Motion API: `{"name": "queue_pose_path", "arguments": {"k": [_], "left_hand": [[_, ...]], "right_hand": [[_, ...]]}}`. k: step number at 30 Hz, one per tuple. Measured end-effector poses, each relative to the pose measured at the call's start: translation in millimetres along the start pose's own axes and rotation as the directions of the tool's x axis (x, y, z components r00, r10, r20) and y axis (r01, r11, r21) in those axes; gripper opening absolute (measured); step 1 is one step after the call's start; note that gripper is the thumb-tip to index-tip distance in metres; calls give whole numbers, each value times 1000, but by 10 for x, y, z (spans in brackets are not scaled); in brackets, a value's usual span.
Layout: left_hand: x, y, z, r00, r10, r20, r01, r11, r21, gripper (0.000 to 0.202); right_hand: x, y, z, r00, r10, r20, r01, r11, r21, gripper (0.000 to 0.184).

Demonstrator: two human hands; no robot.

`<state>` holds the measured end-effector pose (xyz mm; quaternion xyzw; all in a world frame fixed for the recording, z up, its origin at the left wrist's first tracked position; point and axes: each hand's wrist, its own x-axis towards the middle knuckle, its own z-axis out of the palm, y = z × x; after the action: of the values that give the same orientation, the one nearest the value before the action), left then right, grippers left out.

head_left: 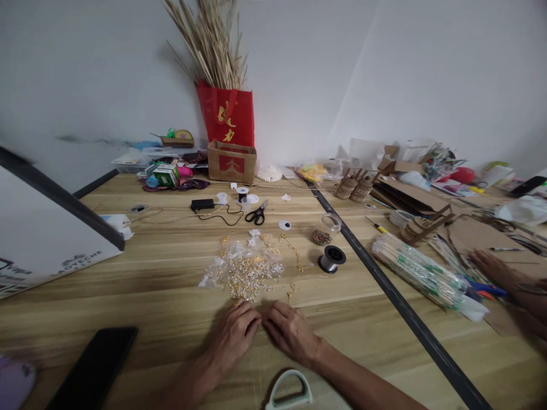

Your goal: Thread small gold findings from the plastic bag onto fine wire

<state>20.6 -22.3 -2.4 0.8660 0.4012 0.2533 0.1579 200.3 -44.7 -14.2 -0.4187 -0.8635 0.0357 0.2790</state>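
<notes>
Gold-toned and clear jewellery findings [250, 279], spilled loose with small plastic bags [239, 253] at twelve o'clock from left hand [237, 333] and right hand [293, 330], with near edge at, perhaps against, the left fingertips. Looks like fine two-handed work on something tiny; seems to call next for a steady pinch, without nudging the heap. Cannot tell the grip: fingers curled inward, both sets of tips nearly meeting, anything pinched there too small or hidden to make out. At two o'clock, just past the right knuckles, a short gold-toned chain [290, 292]; at one, a longer chain [295, 252]; farther, towards two, a wire spool [331, 262]. At five, a pale green handle [291, 373], cut off below. Between eight and nine, a black phone [96, 364], also cut off. Between two and three, well apart, another person's hand [491, 269], blurred.
</notes>
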Motion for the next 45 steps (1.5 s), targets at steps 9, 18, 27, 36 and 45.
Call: {"name": "queue_pose_path", "arguments": {"k": [9, 18, 27, 36, 45], "left_hand": [[6, 3, -17, 1000, 4, -3, -4, 1000, -21, 15], [-11, -7, 18, 1000, 5, 13, -5, 1000, -23, 18], [-13, -3, 4, 1000, -12, 3, 12, 1000, -13, 19], [125, -140, -191, 1000, -5, -31, 9, 992, 130, 26], [263, -174, -68, 953, 190, 237, -273, 879, 391, 43]], "right_hand": [[-10, 6, 20, 1000, 5, -2, -5, 1000, 9, 20], [-13, 9, 30, 1000, 16, -9, -16, 999, 48, 21], [-10, 2, 19, 1000, 0, 1, 0, 999, 42, 21], [-8, 4, 10, 1000, -26, 6, 25, 998, 56, 16], [14, 3, -26, 998, -61, -26, 64, 989, 130, 14]]}}
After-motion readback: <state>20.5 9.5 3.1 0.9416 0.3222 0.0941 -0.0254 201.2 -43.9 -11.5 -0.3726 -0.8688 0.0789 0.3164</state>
